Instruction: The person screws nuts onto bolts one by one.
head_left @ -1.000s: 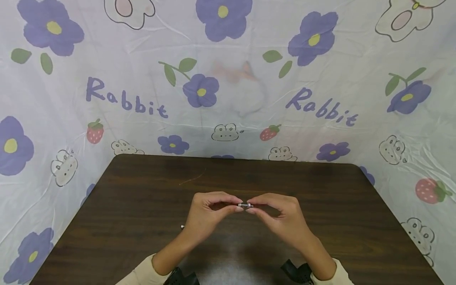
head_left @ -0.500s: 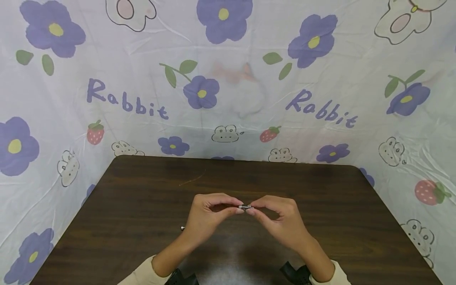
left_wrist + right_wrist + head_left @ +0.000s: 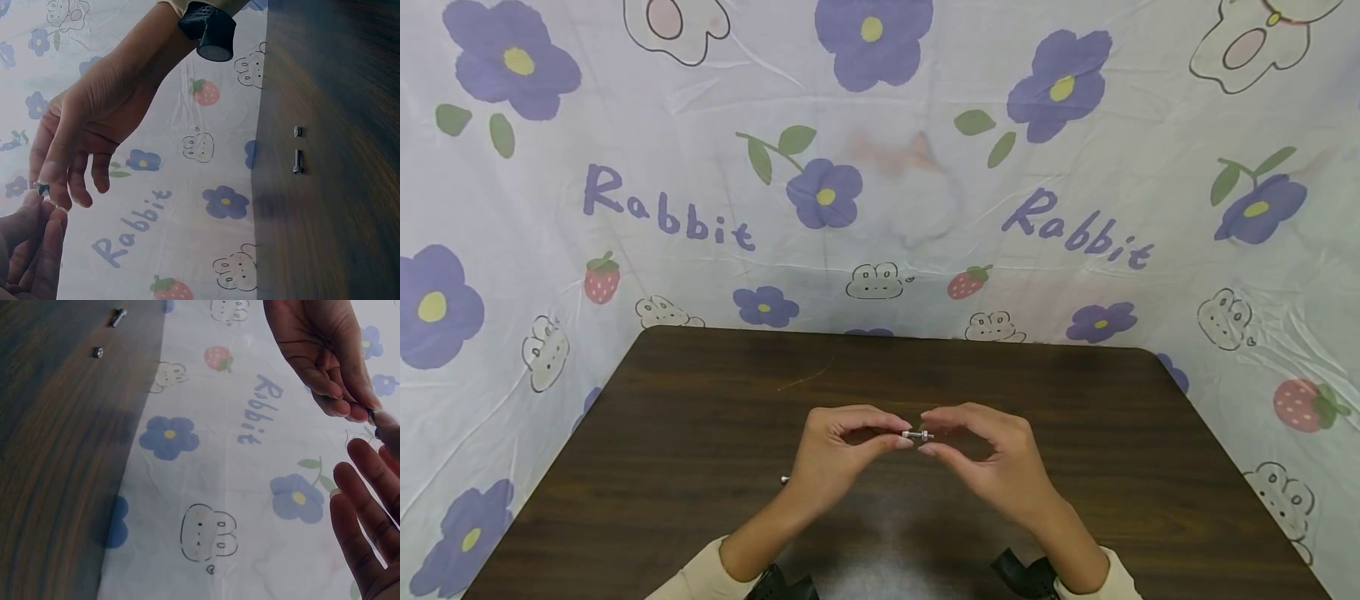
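In the head view my left hand [image 3: 838,454] pinches a small silver bolt [image 3: 910,434] between thumb and index finger, its shaft pointing right. A nut [image 3: 926,435] sits toward the bolt's right end. Around that end, my right hand [image 3: 1000,450] has its thumb below and index finger above, spread apart with a gap between the tips. Seen from the right wrist, the left hand [image 3: 331,356] grips the dark bolt [image 3: 373,416], and the right hand's other fingers [image 3: 359,512] are extended loosely. Fingers partly hide the bolt.
On the dark wooden table [image 3: 700,433] lie a second bolt [image 3: 297,162] and a loose nut [image 3: 298,131]; the left wrist mostly hides them in the head view. A thin thread [image 3: 806,381] lies farther back. A printed cloth [image 3: 895,217] hangs behind the table.
The right thumb and index finger were closed at the nut end half a second ago and have now spread apart. The left hand stays in place with the bolt.
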Demonstrator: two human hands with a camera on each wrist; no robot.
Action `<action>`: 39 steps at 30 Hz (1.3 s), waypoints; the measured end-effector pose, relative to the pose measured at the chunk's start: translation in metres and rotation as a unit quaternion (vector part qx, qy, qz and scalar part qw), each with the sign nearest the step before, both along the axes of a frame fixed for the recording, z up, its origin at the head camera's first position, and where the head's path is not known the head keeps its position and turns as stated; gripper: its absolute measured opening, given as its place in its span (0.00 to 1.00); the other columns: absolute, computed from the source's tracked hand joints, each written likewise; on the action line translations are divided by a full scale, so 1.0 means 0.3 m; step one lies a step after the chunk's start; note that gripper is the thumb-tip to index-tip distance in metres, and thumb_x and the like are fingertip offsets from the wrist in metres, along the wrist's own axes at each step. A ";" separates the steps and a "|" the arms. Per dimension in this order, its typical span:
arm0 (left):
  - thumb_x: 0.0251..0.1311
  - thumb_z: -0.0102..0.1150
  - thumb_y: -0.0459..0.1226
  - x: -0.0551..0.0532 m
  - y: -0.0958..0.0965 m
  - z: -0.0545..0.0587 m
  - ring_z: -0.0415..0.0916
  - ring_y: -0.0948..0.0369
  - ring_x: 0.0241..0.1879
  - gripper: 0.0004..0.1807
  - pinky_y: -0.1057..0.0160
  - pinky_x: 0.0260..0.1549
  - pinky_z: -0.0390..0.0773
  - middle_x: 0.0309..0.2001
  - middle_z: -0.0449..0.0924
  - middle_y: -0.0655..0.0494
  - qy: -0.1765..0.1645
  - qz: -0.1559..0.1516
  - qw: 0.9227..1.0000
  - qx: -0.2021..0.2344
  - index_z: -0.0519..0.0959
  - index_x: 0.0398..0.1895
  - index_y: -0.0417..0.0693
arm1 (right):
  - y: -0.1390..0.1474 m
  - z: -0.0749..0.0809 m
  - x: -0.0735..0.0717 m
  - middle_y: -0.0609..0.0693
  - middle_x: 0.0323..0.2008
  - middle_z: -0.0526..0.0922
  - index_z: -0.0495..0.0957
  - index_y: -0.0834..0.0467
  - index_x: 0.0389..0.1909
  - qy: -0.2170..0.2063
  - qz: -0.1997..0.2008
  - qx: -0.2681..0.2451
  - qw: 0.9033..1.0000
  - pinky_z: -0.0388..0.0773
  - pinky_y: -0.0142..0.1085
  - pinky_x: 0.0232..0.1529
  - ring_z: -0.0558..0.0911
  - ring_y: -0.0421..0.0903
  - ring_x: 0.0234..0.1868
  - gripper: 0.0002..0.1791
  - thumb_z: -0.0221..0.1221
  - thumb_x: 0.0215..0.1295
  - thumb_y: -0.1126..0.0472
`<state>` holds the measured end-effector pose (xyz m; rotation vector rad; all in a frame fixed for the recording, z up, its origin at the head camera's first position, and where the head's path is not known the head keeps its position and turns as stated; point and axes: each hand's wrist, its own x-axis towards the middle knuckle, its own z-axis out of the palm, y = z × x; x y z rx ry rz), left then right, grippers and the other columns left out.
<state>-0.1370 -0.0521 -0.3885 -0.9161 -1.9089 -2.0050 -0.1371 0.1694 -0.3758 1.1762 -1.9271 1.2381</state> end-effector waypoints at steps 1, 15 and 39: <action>0.56 0.73 0.28 -0.001 0.000 -0.001 0.87 0.58 0.34 0.06 0.56 0.33 0.87 0.35 0.89 0.50 0.000 0.000 1.000 0.001 0.89 0.37 0.38 | 0.000 0.000 -0.001 0.54 0.39 0.88 0.85 0.63 0.46 0.002 0.003 0.000 1.000 0.84 0.32 0.42 0.88 0.47 0.38 0.18 0.75 0.53 0.70; 0.56 0.72 0.27 -0.002 0.000 -0.006 0.87 0.57 0.35 0.06 0.54 0.34 0.87 0.35 0.89 0.49 -0.004 -0.008 1.000 0.005 0.88 0.37 0.38 | -0.006 -0.002 0.000 0.52 0.36 0.89 0.86 0.61 0.43 0.006 0.009 0.003 1.000 0.84 0.31 0.43 0.88 0.46 0.36 0.12 0.73 0.57 0.69; 0.57 0.71 0.26 0.001 0.005 -0.008 0.88 0.56 0.34 0.05 0.54 0.33 0.87 0.35 0.89 0.48 0.007 -0.020 1.000 0.008 0.88 0.37 0.35 | -0.002 -0.005 0.009 0.46 0.31 0.88 0.88 0.53 0.35 -0.044 0.011 0.035 0.998 0.83 0.30 0.37 0.87 0.40 0.33 0.13 0.64 0.63 0.75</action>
